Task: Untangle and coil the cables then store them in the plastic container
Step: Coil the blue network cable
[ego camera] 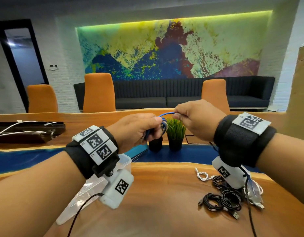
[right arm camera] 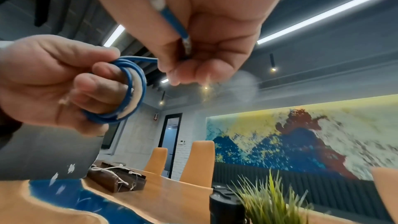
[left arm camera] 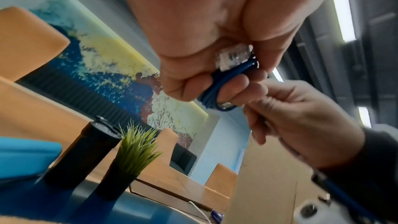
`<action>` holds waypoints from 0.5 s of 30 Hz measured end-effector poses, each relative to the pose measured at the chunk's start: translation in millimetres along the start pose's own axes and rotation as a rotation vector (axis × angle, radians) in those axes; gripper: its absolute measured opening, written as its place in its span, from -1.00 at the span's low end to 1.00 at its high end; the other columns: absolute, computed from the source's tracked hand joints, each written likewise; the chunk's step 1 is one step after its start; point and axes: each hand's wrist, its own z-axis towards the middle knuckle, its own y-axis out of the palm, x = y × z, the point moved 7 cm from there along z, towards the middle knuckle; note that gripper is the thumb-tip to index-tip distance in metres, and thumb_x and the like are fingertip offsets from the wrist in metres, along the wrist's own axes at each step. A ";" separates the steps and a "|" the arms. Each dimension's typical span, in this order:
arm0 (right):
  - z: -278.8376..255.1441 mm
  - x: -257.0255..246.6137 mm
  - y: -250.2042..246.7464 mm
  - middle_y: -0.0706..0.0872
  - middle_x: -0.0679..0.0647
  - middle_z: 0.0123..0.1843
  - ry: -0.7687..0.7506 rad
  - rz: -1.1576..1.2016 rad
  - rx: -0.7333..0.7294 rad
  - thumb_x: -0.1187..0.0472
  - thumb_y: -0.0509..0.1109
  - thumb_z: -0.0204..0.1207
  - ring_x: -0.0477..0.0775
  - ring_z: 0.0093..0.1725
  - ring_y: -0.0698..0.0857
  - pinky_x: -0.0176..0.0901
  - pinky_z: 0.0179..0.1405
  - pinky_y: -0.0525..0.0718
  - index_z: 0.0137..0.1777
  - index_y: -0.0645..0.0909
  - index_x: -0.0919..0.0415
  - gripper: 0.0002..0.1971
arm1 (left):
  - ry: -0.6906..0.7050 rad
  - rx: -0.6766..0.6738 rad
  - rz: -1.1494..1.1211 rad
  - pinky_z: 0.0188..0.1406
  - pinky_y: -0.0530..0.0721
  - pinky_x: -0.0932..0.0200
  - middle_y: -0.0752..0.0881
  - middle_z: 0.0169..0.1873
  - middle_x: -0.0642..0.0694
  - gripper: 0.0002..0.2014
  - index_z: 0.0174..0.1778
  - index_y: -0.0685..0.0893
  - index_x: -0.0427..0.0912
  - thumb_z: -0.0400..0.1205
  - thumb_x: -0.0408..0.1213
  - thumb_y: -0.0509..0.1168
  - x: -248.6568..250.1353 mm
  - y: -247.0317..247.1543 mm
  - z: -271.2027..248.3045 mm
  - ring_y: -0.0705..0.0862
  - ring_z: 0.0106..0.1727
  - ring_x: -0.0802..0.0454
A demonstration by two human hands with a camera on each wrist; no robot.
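Observation:
Both hands are raised above the wooden table [ego camera: 164,194]. My left hand [ego camera: 152,130] grips a small coil of blue cable [right arm camera: 133,91] wound round its fingers, and a clear plug [left arm camera: 233,57] shows at the thumb. My right hand [ego camera: 177,115] pinches the free end of that blue cable [ego camera: 165,114], which arcs between the hands. More of its length runs back along the right palm [right arm camera: 172,18]. A clear plastic container [ego camera: 126,160] sits under my left wrist, mostly hidden. A tangled pile of black cables [ego camera: 223,200] lies on the table at the right.
A thin white cable [ego camera: 202,176] and a pale cable with a USB plug [ego camera: 258,201] lie by the black pile. Two black pots, one with a green plant [ego camera: 175,130], stand just beyond the hands. A dark wooden box [ego camera: 28,134] with white cords sits far left.

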 end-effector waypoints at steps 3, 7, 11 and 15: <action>-3.1 3.4 10.2 0.54 -0.05 -0.40 0.071 0.172 -0.035 0.13 0.24 0.70 -0.10 -0.39 0.49 -0.18 -0.27 0.43 -0.09 0.65 0.17 -0.79 | -0.101 0.073 -0.248 -0.43 0.27 0.18 0.60 -0.36 -0.08 -0.70 -0.26 0.52 -0.09 0.78 -0.12 0.09 -9.7 -2.8 4.5 0.42 -0.41 0.06; -7.6 -9.0 32.6 0.54 0.01 -0.38 0.180 0.385 -0.106 0.24 0.19 0.71 -0.08 -0.47 0.48 -0.10 -0.34 0.53 -0.05 0.60 0.21 -0.83 | -0.078 0.060 -0.708 -0.34 0.25 0.18 0.66 -0.23 0.01 -0.70 -0.25 0.51 -0.03 0.74 0.01 0.09 2.3 1.9 11.6 0.51 -0.38 0.15; -28.6 -27.7 58.4 0.55 0.16 -0.31 0.329 0.607 -0.307 0.29 0.15 0.71 0.04 -0.52 0.50 -0.12 -0.54 0.60 0.08 0.58 0.21 -0.84 | 0.016 0.263 -0.613 -0.31 0.35 0.18 0.83 0.14 -0.04 -0.68 -0.21 0.53 -0.03 0.80 -0.02 0.06 9.7 -8.1 16.1 0.71 -0.14 0.13; -40.9 -54.7 54.0 0.52 -0.08 -0.26 0.165 0.443 -0.423 0.24 0.18 0.71 -0.17 -0.40 0.46 -0.51 -0.64 0.46 0.26 0.56 0.15 -0.79 | 0.154 0.366 -0.131 0.05 0.64 0.06 0.79 0.21 -0.05 -0.66 0.12 0.61 -0.25 0.77 -0.01 0.14 13.6 -13.1 17.7 0.77 0.16 0.14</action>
